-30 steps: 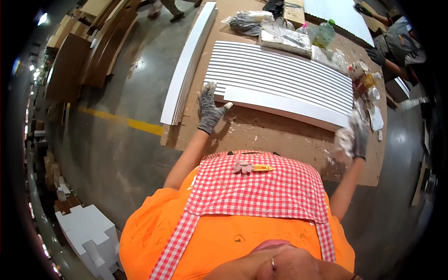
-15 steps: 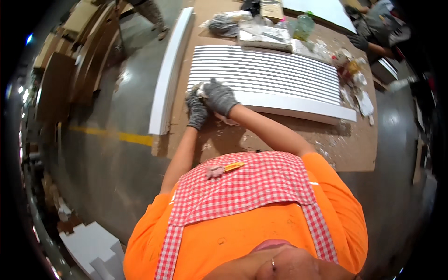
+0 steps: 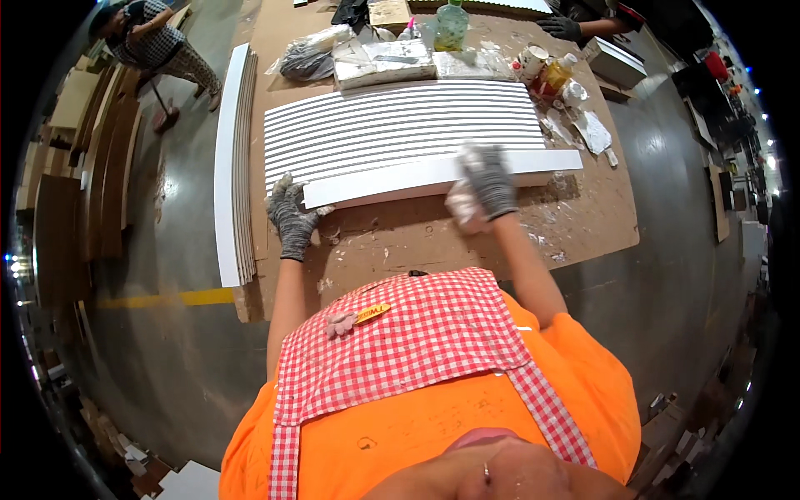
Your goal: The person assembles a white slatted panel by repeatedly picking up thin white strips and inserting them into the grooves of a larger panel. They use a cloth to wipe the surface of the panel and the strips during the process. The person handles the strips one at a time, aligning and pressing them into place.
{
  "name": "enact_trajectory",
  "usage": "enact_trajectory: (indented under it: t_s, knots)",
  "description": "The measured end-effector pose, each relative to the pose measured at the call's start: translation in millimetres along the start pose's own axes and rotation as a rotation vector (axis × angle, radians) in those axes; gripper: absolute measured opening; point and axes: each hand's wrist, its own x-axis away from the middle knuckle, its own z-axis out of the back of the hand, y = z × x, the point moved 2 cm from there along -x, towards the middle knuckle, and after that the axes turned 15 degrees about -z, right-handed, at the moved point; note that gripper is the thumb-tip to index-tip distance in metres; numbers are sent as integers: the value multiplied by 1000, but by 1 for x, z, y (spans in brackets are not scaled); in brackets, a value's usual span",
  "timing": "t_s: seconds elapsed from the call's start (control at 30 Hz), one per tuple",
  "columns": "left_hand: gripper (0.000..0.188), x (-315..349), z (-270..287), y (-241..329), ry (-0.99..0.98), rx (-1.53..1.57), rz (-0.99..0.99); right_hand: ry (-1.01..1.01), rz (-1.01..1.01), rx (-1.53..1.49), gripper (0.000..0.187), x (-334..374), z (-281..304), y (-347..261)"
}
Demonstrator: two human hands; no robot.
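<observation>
My right hand (image 3: 489,179), in a grey knit glove and smeared by motion, lies on the front white board (image 3: 383,177), right of its middle. A pale crumpled cloth (image 3: 468,208) hangs from it over the board's near edge. At the board's left end is my left hand (image 3: 292,218), also gloved. Its fingers are stretched up against the stack and its thumb is apart, touching the board's corner. Behind the front board lies a row of white boards (image 3: 400,125) set close together, their edges showing as stripes.
A stack of long white boards (image 3: 229,167) lines the table's left edge. Along the back are a white-smeared block (image 3: 383,62), a plastic bag (image 3: 312,57), a green-tinted bottle (image 3: 451,29) and an amber bottle (image 3: 557,75). A co-worker's gloved hand (image 3: 560,27) is at the far right; another person (image 3: 158,42) stands far left.
My right hand has moved from the boards' left end rightward along the front board with the cloth. My left hand remains at the left end, now apart from it. The view has shifted.
</observation>
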Motion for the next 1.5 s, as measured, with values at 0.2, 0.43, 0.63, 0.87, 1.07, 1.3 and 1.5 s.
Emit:
enact_trajectory:
  t_s: [0.2,0.43,0.63,0.87,1.07,1.3,1.5]
  knots:
    - [85,8,6,-26,-84,-426,-260,-116,-756,263,59,-9,67,148]
    - [86,1,6,-2,-141,-535,-249,-305,-491,104,50,8,16,-28]
    - [70,1,0,2,-82,-362,-290,-329,-279,-95,43,-8,33,-123]
    - [79,8,17,-33,-100,-376,-264,-200,-481,-59,45,-31,18,47]
    - [99,4,1,-31,-139,-357,-252,-83,-1035,268,54,-28,89,301]
    - [83,2,2,2,-177,-546,-282,-144,-966,74,53,-27,74,256]
    - [73,6,18,-18,-87,-605,-439,-311,-850,440,44,-56,74,172]
